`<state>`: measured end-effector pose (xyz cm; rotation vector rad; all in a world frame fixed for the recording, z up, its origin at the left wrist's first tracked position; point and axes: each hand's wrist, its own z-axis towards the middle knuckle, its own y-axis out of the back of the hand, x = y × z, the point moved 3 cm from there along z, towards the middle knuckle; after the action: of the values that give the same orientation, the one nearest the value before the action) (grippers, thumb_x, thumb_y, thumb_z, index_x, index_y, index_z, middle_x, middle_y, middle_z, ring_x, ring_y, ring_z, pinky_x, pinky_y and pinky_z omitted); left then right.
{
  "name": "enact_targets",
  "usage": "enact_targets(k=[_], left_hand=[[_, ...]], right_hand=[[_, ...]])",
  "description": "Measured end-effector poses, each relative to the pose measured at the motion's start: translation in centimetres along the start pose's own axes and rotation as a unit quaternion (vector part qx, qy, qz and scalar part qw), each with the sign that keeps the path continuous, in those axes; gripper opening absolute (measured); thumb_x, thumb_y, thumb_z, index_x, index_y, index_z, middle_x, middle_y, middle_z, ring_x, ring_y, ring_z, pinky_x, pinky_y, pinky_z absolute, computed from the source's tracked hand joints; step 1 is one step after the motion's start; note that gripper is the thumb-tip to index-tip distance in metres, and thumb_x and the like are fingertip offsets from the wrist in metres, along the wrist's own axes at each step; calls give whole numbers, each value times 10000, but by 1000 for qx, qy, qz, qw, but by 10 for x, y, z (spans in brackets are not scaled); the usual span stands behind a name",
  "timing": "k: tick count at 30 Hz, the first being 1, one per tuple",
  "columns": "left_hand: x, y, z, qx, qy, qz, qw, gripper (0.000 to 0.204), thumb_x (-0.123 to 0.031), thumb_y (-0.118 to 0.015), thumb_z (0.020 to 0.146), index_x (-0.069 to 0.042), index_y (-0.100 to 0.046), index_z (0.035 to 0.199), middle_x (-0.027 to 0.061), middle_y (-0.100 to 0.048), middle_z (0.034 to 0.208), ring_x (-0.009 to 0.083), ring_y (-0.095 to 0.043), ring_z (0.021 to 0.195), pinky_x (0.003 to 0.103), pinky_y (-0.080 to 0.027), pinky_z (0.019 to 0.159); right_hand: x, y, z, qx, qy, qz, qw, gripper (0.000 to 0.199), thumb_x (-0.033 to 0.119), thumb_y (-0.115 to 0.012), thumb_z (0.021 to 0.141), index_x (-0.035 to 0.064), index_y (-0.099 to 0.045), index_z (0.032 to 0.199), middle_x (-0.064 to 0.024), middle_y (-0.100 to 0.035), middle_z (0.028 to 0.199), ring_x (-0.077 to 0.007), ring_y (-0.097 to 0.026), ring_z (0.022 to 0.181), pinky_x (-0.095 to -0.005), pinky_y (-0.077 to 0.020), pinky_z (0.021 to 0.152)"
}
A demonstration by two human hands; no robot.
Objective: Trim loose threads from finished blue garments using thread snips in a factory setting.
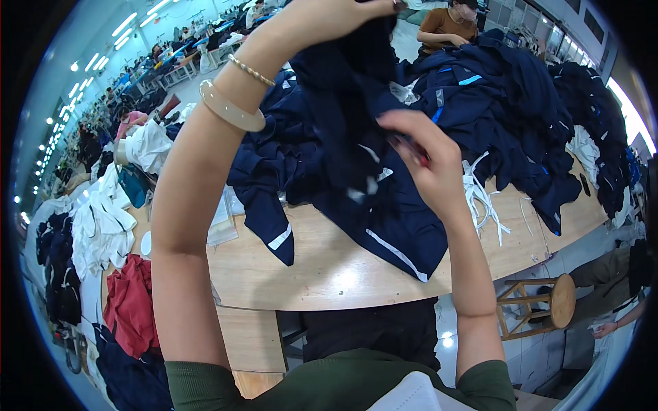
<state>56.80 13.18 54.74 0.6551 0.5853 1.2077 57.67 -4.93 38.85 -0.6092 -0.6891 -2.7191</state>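
My left hand (346, 15) is raised at the top of the view, its fingers closed on a dark navy garment (343, 96). The garment hangs down over the table, with white strips near its lower end. Beside it my right hand (432, 151) is closed, fingertips close to the cloth. A small thing with a bit of red shows in that hand, too blurred to name. Below the hanging piece lies another navy garment (391, 233) with a white stripe, spread toward the table's front edge.
A large heap of navy garments (500, 103) covers the right of the wooden table (329, 291). White cords (480, 198) lie by it. At left are white clothes (103, 219) and a red garment (131, 305). A wooden stool (563, 301) stands right; a co-worker (445, 29) sits across.
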Motion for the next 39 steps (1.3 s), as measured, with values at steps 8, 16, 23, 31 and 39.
enact_targets(k=[8,16,23,31,39], left_hand=[[18,30,-28,136,117,103,978,388,-362,-651,900,15,-688,985,133,-677,837,236,-636,703,317,-500,674],[92,9,-114,328,66,-118,935,424,-358,-776,781,-61,-725,1079,82,-722,985,183,-673,843,297,-521,835],[96,-4,-131,418,189,-337,822,139,-112,-658,874,4,-693,941,-35,-641,815,36,-543,743,184,-449,741],[93,-32,-138,366,148,-290,872,263,-157,-619,899,-17,-619,1121,34,-648,1026,110,-591,948,254,-461,894],[-21,-90,-130,306,134,-443,832,291,-203,-723,852,2,-631,1038,-11,-609,885,41,-517,812,205,-427,739]], right_hand=[[-45,30,24,218,-284,-272,893,487,506,-594,873,88,-641,1119,-171,-689,851,-349,-666,826,-367,-497,748],[-41,137,10,180,-223,-14,958,326,212,-765,731,62,-631,987,35,-521,748,-47,-449,643,-202,-365,588],[-62,175,1,158,-278,115,940,168,230,-717,835,85,-634,851,94,-432,621,-3,-329,514,-186,-224,481],[-39,121,19,147,-291,81,942,173,250,-701,810,98,-619,795,93,-454,648,6,-364,543,-174,-209,454],[-20,46,23,293,-336,167,880,226,194,-778,766,58,-644,886,60,-521,647,-8,-390,489,-178,-260,420]])
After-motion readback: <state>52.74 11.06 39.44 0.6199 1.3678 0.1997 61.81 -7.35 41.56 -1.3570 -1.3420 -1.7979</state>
